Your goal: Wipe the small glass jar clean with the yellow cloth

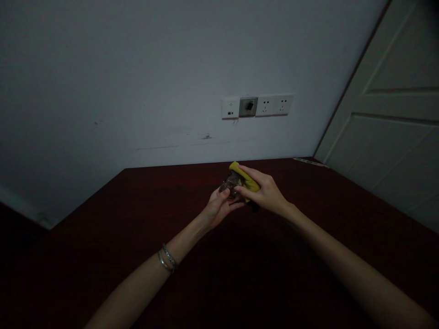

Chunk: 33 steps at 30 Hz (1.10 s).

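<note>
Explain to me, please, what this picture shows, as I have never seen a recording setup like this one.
There is no machine here: the hands are a person's own, bare, and the one picture comes from a camera worn on the head, looking forward and down. The left hand, with two bangles on its wrist, holds a small see-through object. The right hand holds a yellow cloth against it. The light is too dim to say what the object is. Both are held above a dark red table; a pale strip shows at its far right. Beyond are a wall with sockets and, on the right, a door.
</note>
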Each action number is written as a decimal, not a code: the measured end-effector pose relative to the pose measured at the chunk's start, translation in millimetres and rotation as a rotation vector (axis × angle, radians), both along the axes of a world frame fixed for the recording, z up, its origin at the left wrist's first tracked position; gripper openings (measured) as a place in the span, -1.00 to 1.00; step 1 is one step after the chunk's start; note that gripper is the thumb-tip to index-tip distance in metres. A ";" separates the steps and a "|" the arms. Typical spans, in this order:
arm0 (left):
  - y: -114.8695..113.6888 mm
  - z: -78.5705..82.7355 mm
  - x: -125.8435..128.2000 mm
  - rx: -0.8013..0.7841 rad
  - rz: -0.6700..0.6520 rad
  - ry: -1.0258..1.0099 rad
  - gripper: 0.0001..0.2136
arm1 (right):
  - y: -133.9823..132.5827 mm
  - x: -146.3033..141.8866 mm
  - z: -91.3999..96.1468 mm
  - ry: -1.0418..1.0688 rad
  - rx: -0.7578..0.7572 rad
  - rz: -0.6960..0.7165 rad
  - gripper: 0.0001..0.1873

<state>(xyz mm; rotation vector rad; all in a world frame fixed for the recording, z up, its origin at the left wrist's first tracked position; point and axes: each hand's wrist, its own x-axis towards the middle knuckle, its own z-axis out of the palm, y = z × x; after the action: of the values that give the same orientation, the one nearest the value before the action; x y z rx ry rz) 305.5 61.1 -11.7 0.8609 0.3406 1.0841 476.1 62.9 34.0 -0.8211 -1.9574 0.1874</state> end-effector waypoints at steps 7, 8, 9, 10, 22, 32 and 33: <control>-3.3 4.0 3.0 -0.003 0.059 0.025 -0.56 | -3.1 5.1 -1.8 -0.164 0.198 -0.041 -0.36; -3.5 4.3 3.3 -0.002 0.064 0.033 -0.55 | -3.0 5.9 -3.0 -0.194 0.212 -0.055 -0.33; -3.4 4.4 3.7 0.001 0.067 0.044 -0.54 | -3.0 6.5 -4.2 -0.226 0.226 -0.073 -0.31; -3.1 4.2 4.0 0.003 0.071 0.057 -0.53 | -3.2 6.7 -5.3 -0.259 0.242 -0.095 -0.30; 10.4 -5.9 -4.8 0.075 0.192 0.186 -0.56 | -6.1 -2.4 -2.2 0.183 0.040 0.014 -0.65; 22.1 6.5 -24.3 0.359 0.229 0.381 -0.31 | 22.3 7.7 -10.3 0.433 -0.312 0.021 -0.61; 23.2 7.5 -25.7 0.387 0.210 0.404 -0.31 | 22.2 6.0 -12.1 0.411 -0.313 0.041 -0.62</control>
<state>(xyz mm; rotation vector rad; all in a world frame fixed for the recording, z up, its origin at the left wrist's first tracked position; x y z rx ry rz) 279.7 84.3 -4.2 1.4214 0.5783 1.1875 482.1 85.2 22.0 -0.8637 -1.5756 0.6482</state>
